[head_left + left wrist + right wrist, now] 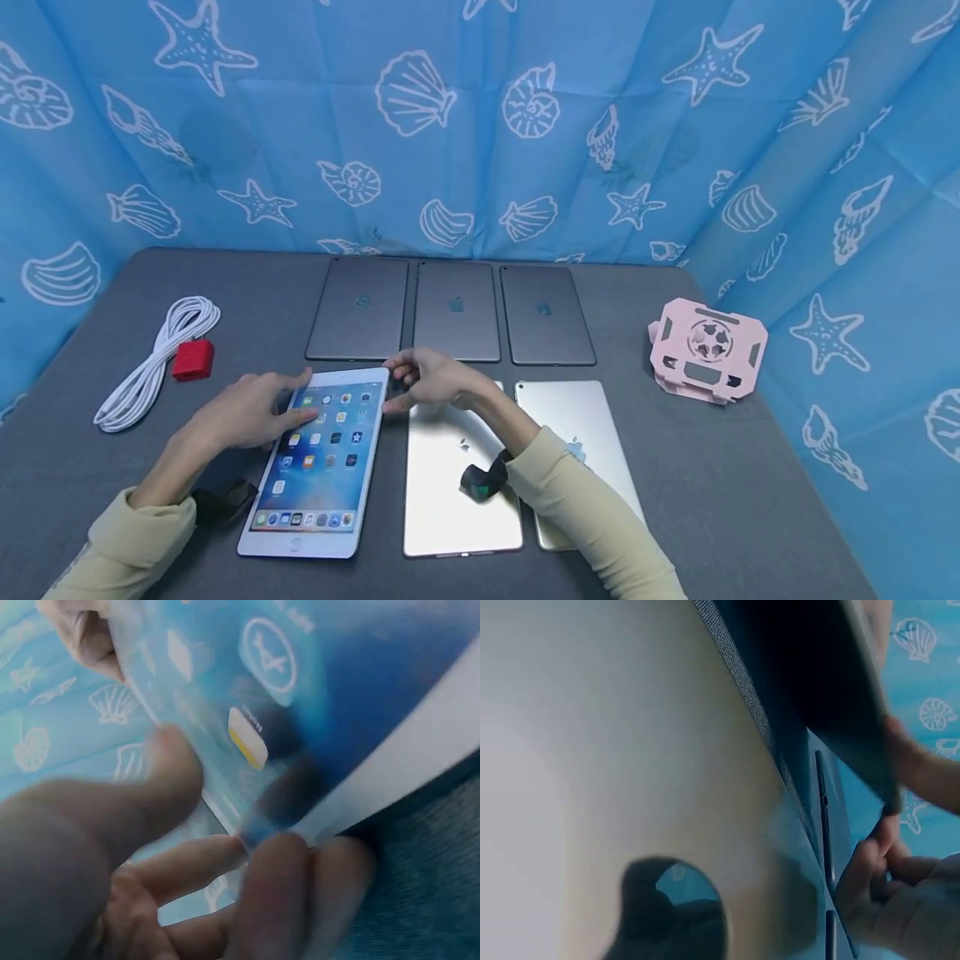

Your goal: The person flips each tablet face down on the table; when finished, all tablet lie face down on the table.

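Both hands on the lit tablet [318, 462], lower left of centre: left hand [247, 410] holds its left edge, thumb over the screen, fingers curled beneath; right hand [431, 379] pinches the top right corner. Looks mid-lift or set-down; next needs a level, two-handed hold. Grey surface [750, 492] carries five face-down tablets, white cable [153, 362], pink stand [707, 347]; blue seashell curtain [480, 125] behind.

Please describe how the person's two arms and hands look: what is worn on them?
Both arms wear long pale yellow sleeves that end at the wrists. Each wrist carries a small black device on a strap, one by the left wrist and one on the right wrist. The left hand and the right hand are bare, without gloves; no rings are visible.
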Motion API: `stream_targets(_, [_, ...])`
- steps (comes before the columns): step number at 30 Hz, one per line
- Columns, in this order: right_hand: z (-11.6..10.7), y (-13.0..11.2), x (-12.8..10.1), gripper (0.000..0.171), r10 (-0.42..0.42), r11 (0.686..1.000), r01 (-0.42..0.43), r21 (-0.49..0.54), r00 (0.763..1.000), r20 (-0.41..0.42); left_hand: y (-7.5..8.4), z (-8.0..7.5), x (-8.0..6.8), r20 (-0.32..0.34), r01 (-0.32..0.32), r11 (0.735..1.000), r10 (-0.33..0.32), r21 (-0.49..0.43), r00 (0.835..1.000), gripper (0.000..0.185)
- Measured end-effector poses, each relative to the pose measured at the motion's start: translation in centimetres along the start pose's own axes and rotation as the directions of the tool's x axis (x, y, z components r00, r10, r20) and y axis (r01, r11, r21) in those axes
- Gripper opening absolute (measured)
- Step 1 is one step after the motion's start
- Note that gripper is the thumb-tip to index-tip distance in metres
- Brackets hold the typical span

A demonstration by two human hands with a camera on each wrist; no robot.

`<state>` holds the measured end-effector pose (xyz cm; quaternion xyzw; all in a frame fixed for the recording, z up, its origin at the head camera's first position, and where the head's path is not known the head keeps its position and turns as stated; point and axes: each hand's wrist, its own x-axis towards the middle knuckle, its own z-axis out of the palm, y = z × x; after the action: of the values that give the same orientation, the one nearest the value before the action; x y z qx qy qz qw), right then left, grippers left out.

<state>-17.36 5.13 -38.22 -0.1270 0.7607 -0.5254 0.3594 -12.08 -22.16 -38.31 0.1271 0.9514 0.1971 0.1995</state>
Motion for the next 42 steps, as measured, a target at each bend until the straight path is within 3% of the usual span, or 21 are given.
stream_targets(4, [0.1,-0.1,-0.2,0.066,-0.055,0.995,0.052,0.083,0.998,0.030,0.3,-0.2,0.1,0.016,0.019,1.000,-0.019,0.004,1.000,0.088])
stream_targets(8, [0.3,0.1,-0.4,0.064,-0.090,0.991,0.086,0.104,0.995,0.034,0.5,-0.3,0.1,-0.005,0.005,1.000,-0.005,0.012,1.000,0.087])
stream_targets(16, [0.9,0.5,-0.6,0.059,-0.122,0.975,0.114,0.190,0.992,0.032,0.0,-0.5,0.3,-0.007,-0.065,0.998,0.065,-0.002,0.998,0.082])
stream_targets(24, [1.4,0.3,-0.7,0.056,-0.166,0.964,0.165,0.211,0.986,-0.011,-0.1,-0.5,0.5,0.002,-0.087,0.995,0.087,-0.046,0.996,0.077])
stream_targets(34, [1.6,-0.1,-1.0,0.061,-0.224,0.956,0.231,0.181,0.973,-0.058,0.4,-0.6,0.8,0.011,-0.165,0.979,0.167,-0.124,0.986,0.068])
stream_targets(42, [1.4,-0.5,-1.6,0.053,-0.242,0.939,0.253,0.234,0.967,-0.077,1.2,-0.2,1.3,0.026,-0.181,0.959,0.191,-0.218,0.981,0.064])
